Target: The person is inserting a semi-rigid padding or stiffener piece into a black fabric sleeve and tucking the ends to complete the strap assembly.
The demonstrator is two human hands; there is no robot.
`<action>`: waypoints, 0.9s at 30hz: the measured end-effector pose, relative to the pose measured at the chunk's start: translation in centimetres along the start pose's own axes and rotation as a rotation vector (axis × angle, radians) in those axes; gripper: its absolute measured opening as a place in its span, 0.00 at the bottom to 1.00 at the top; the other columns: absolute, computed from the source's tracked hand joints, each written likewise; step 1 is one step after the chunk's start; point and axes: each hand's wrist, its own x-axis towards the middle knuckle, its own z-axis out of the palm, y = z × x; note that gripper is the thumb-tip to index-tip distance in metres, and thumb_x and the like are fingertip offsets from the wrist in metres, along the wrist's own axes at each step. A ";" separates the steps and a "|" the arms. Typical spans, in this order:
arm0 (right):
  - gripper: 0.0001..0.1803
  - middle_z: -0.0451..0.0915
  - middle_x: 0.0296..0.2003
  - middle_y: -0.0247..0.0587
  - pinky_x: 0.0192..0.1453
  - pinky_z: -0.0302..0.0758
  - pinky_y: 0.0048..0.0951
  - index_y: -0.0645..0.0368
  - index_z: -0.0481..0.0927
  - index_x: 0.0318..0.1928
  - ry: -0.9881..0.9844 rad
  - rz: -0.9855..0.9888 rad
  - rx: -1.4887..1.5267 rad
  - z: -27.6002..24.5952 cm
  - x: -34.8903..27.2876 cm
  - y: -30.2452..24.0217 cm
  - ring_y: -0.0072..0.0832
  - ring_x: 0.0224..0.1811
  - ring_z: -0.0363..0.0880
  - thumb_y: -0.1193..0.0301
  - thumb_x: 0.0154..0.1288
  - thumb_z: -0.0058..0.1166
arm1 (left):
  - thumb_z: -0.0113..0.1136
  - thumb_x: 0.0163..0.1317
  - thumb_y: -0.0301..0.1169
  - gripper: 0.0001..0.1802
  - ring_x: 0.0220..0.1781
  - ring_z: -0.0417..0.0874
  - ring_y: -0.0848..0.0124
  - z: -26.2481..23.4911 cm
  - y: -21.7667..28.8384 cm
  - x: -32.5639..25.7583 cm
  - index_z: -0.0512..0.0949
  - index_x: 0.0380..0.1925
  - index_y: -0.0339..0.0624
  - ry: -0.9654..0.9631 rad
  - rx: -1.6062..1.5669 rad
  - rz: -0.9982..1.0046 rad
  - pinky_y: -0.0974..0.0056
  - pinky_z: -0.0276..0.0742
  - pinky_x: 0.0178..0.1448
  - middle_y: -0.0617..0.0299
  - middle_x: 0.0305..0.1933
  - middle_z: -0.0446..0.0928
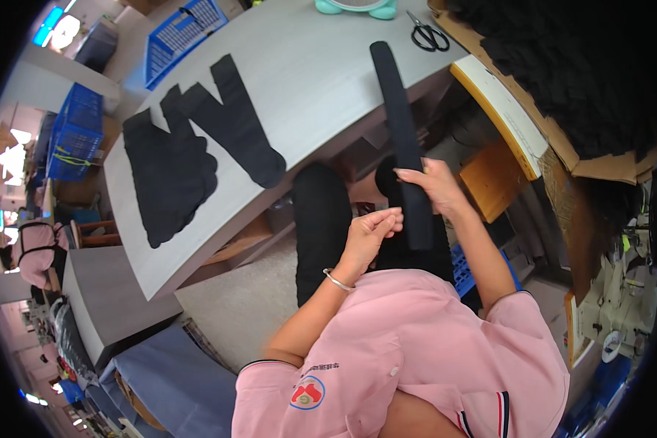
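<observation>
At the far left we see a blue basket, with a second blue crate beyond it, past the edge of the pale table; on that table, towards its left, lies a cluster of black socks, overlapping, and just right of it a separate black pair, forked at the far end, its rounded end near the table's front edge; moving right, we come to our left hand, a bangle at its wrist, thumb and fingers drawn together at the left edge of the long black sock; we cannot tell whether those fingertips pinch the cloth or only touch it.

The sock is in front of us, above the right thigh, its long axis running away from the body and leaning slightly left, its far end over the table; our right hand grips it from the right, thumb across the front, in the lower part of its length, with the left hand slightly lower and nearer its close end; farther right we find black-handled scissors on the table, then a cardboard box heaped with black cloth.
</observation>
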 end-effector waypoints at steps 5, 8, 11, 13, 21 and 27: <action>0.13 0.82 0.32 0.31 0.34 0.78 0.26 0.62 0.83 0.43 0.179 -0.115 -0.328 -9.8 -4.1 3.9 0.18 0.30 0.79 0.70 0.60 0.67 | 0.62 0.67 0.29 0.15 0.50 0.84 0.70 -4.1 3.8 0.2 0.82 0.52 0.36 0.443 0.525 0.479 0.66 0.77 0.57 0.58 0.50 0.84; 0.17 0.82 0.32 0.30 0.33 0.76 0.24 0.61 0.84 0.45 0.378 0.152 -0.132 -14.8 -9.5 8.5 0.17 0.29 0.79 0.68 0.57 0.69 | 0.62 0.66 0.27 0.13 0.51 0.83 0.67 -8.1 5.4 1.8 0.83 0.48 0.35 0.645 0.709 0.676 0.63 0.75 0.60 0.56 0.49 0.84; 0.21 0.84 0.36 0.33 0.40 0.78 0.23 0.60 0.83 0.49 0.419 0.322 0.083 -18.3 -15.7 13.5 0.22 0.35 0.82 0.67 0.56 0.72 | 0.62 0.66 0.27 0.13 0.50 0.82 0.71 -10.6 6.6 2.4 0.82 0.48 0.33 0.672 0.650 0.600 0.66 0.76 0.58 0.58 0.48 0.83; 0.24 0.83 0.42 0.38 0.52 0.79 0.27 0.63 0.79 0.54 0.368 0.215 0.282 -18.2 -18.4 15.4 0.25 0.42 0.83 0.66 0.60 0.69 | 0.61 0.69 0.28 0.14 0.50 0.81 0.73 -12.1 7.0 2.4 0.81 0.50 0.31 0.665 0.630 0.605 0.67 0.75 0.58 0.58 0.49 0.83; 0.21 0.84 0.40 0.43 0.21 0.65 0.09 0.64 0.79 0.55 0.373 0.146 0.508 -18.0 -23.1 14.8 0.15 0.29 0.81 0.64 0.67 0.64 | 0.59 0.68 0.29 0.15 0.56 0.82 0.61 -15.4 6.2 5.2 0.80 0.51 0.30 0.637 1.056 0.672 0.61 0.73 0.64 0.52 0.56 0.82; 0.20 0.84 0.39 0.44 0.24 0.72 0.12 0.64 0.78 0.55 0.325 0.113 0.589 -19.1 -23.5 14.8 0.26 0.38 0.86 0.66 0.67 0.63 | 0.59 0.69 0.29 0.14 0.58 0.81 0.59 -16.6 5.8 4.1 0.81 0.49 0.32 0.668 1.228 0.717 0.60 0.72 0.64 0.52 0.58 0.81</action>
